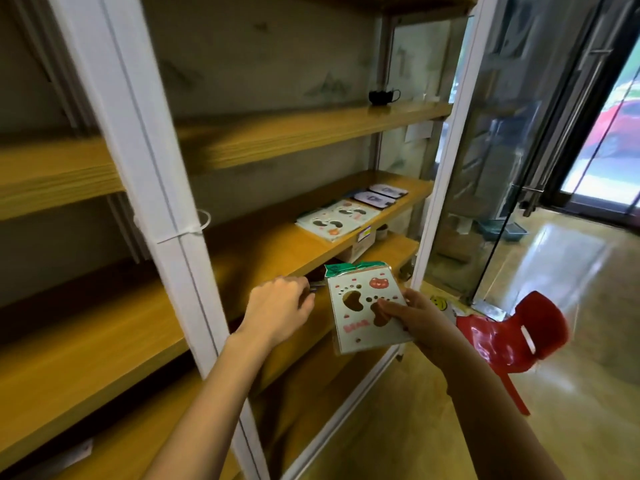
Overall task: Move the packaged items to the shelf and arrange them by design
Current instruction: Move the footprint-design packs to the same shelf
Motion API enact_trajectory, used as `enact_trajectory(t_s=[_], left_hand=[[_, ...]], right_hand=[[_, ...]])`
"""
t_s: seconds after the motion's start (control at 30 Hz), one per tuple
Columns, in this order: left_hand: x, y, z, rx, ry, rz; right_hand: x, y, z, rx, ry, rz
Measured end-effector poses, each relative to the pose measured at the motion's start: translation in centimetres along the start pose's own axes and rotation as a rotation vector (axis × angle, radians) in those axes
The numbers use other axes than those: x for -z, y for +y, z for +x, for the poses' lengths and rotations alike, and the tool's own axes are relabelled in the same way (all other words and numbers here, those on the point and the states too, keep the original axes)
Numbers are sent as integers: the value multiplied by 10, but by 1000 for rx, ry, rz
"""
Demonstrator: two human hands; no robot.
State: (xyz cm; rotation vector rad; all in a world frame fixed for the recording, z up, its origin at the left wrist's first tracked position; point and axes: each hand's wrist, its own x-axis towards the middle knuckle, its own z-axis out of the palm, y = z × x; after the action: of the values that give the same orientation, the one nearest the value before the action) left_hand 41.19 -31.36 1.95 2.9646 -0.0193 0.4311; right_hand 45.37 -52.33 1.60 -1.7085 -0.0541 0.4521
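My right hand (412,318) grips a small stack of white packages (360,308) printed with brown paw shapes and a red bear, a green-edged package behind them. My left hand (280,308) is just left of the stack with curled fingers pinching something thin and dark; what it is I cannot tell. On the wooden shelf (263,247) lie white bear-print packages (337,220) side by side, and beyond them two dark purple packages (381,195). The hands are in front of and below that shelf's edge.
A white cabinet frame post (166,209) stands left of my arms. A black cup (382,97) sits on the higher shelf. A red plastic chair (519,336) stands on the floor at right, near a glass door (519,168). Boxes sit on the lower shelf (363,244).
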Motion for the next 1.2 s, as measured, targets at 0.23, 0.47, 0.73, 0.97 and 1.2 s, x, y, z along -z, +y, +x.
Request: enact_trajectory(t_s=[0.23, 0.47, 0.73, 0.97, 1.2], left_hand=[[-32, 17, 90, 3, -18, 54], [-55, 19, 192, 21, -21, 62], [-76, 1, 268, 87, -6, 69], [-88, -8, 304, 233, -36, 184], [-98, -7, 328, 483, -20, 227]], right_hand=[[49, -7, 75, 37, 30, -2], [87, -38, 172, 16, 33, -59], [106, -61, 278, 29, -51, -93], [103, -80, 364, 63, -202, -247], [89, -98, 443, 57, -345, -339]])
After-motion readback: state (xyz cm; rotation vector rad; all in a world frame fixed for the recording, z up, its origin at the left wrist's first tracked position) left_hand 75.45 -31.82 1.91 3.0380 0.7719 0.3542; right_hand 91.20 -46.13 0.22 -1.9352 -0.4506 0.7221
